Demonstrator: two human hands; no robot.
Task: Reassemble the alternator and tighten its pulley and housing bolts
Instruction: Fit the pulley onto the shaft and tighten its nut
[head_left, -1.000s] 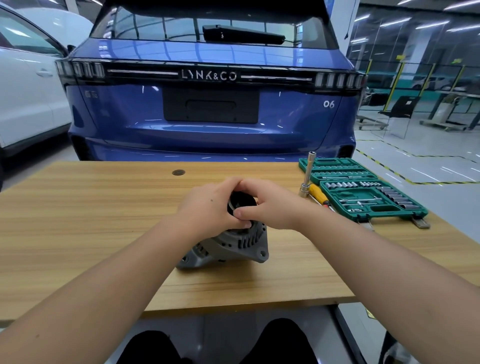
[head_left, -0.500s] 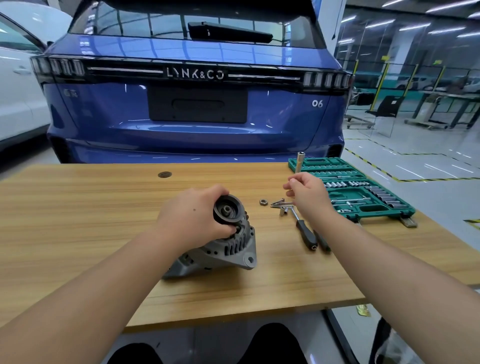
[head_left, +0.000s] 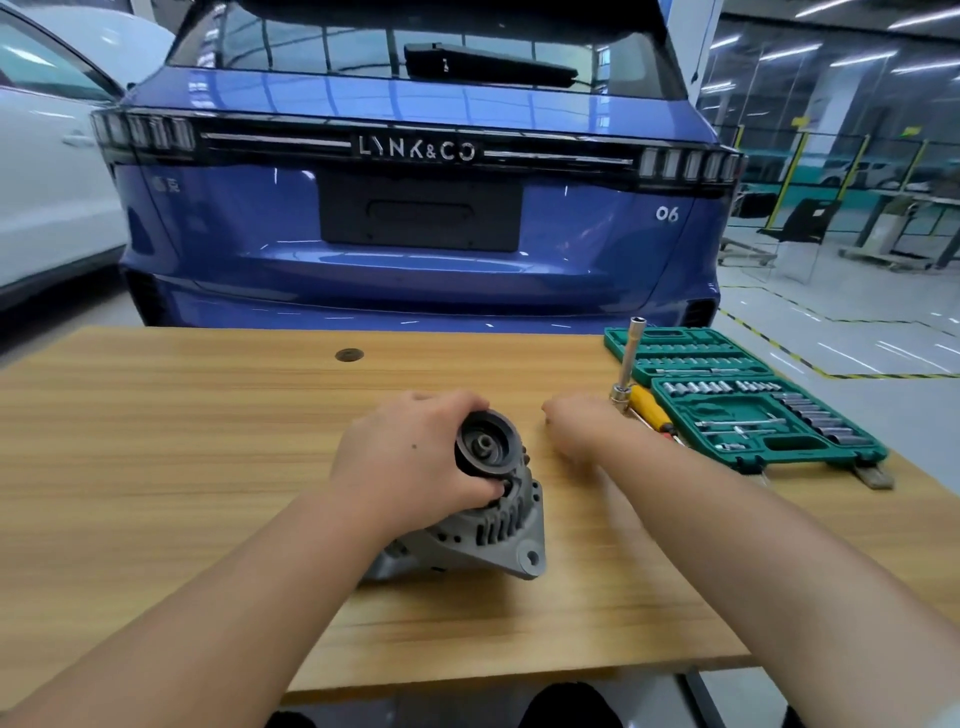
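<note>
At the lower centre of the frame the alternator (head_left: 467, 530) lay tilted on the wooden table (head_left: 182, 467), its pulley (head_left: 485, 441) facing up and away. The left hand (head_left: 410, 457) gripped it, fingers curled round the pulley and the front of the housing. Just right of it the right hand (head_left: 576, 426) hovered low over the table, blurred; whether it was open or pinching some small part could not be told. The step seemed to be fetching the pulley nut, and doing it well would call for keeping the pulley steady while the nut is started by hand, square to the shaft. Farther right stood an upright socket extension (head_left: 628, 358), a yellow-handled tool (head_left: 649, 408) and an open green socket case (head_left: 748, 410). Beyond the table's far edge a blue car (head_left: 415, 208) filled the upper frame, with a white car (head_left: 47, 182) at upper left and workshop floor at right.
</note>
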